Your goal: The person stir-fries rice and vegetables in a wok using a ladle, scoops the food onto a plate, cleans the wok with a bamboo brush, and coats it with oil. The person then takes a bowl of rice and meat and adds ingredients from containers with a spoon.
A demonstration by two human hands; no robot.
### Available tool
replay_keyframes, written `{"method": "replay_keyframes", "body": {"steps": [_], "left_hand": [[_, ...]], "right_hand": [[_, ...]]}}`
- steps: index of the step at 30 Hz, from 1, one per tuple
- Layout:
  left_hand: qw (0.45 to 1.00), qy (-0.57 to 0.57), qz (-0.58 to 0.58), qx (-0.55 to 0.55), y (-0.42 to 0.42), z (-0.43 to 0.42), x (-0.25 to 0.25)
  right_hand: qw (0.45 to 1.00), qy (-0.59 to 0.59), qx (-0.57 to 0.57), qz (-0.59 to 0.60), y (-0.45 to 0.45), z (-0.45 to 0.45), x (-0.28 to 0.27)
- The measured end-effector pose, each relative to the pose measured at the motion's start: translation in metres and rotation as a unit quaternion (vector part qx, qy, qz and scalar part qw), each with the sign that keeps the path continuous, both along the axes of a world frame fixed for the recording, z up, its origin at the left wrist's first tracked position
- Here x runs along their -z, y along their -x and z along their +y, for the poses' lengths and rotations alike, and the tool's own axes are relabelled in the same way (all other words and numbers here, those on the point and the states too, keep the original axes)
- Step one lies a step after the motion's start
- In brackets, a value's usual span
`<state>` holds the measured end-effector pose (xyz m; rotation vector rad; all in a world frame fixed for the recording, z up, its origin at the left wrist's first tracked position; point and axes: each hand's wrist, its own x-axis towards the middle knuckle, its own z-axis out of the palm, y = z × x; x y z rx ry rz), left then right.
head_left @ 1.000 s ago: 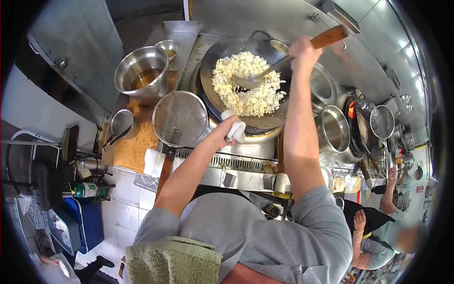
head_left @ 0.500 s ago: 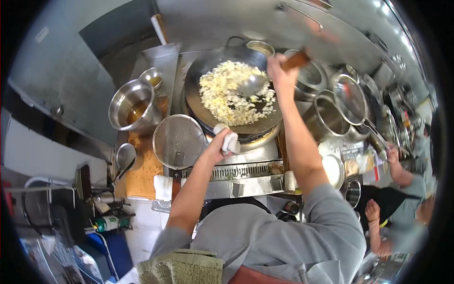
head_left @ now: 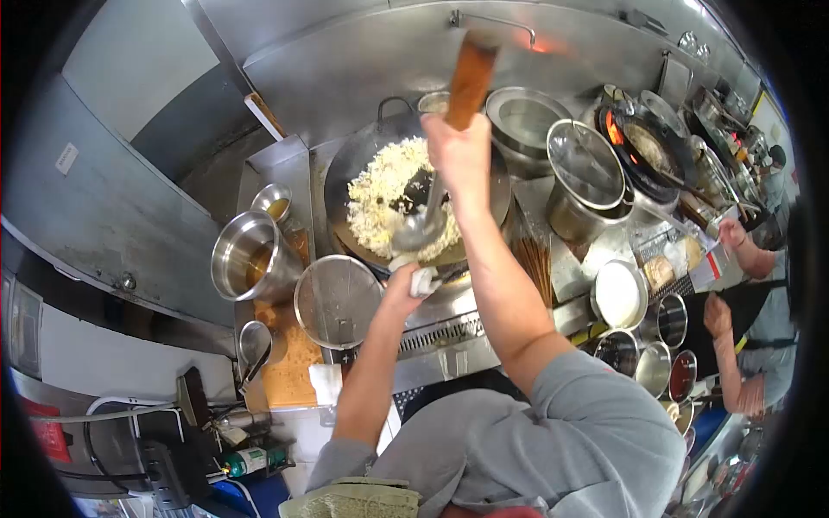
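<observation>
A dark wok (head_left: 352, 154) sits on the burner, holding loose white and yellow grains that look like egg fried rice (head_left: 370, 194). My left hand (head_left: 404, 292) is closed around a folded white cloth (head_left: 423, 281) at the wok's near rim; whether a handle lies under the cloth is hidden. Above the wok, my right hand (head_left: 459, 154) grips a ladle by its thick wooden handle (head_left: 473, 79), which points up and away. The ladle's metal bowl (head_left: 418, 231) rests among the rice near the front of the wok.
Left of the wok stand a steel pot (head_left: 231, 259) with brown liquid, a small bowl (head_left: 271, 200) and a round strainer (head_left: 338, 302). To the right are a tall pot (head_left: 577, 216) topped by a strainer, a bowl of white contents (head_left: 618, 293), and a co-worker's hand (head_left: 732, 235).
My right hand has drawn the ladle leftward and toward me through the rice, its handle now more upright. The camera view has shifted, while my left hand stays on the cloth.
</observation>
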<state>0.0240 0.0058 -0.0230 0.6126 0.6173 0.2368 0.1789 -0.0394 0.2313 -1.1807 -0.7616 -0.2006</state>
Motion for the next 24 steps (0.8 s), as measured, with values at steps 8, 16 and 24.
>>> {"method": "replay_keyframes", "body": {"steps": [8, 16, 24], "left_hand": [[0.997, 0.031, 0.039, -0.062, 0.067, -0.095, -0.069], [0.995, 0.033, 0.031, -0.093, 0.083, -0.124, -0.028], [0.997, 0.016, 0.038, -0.072, 0.054, -0.110, -0.048]], "right_hand": [[0.983, -0.038, -0.116, 0.135, -0.005, -0.049, -0.037], [0.991, 0.004, -0.078, 0.104, -0.023, -0.031, -0.050], [0.989, -0.004, -0.063, 0.132, -0.035, -0.039, -0.008]]}}
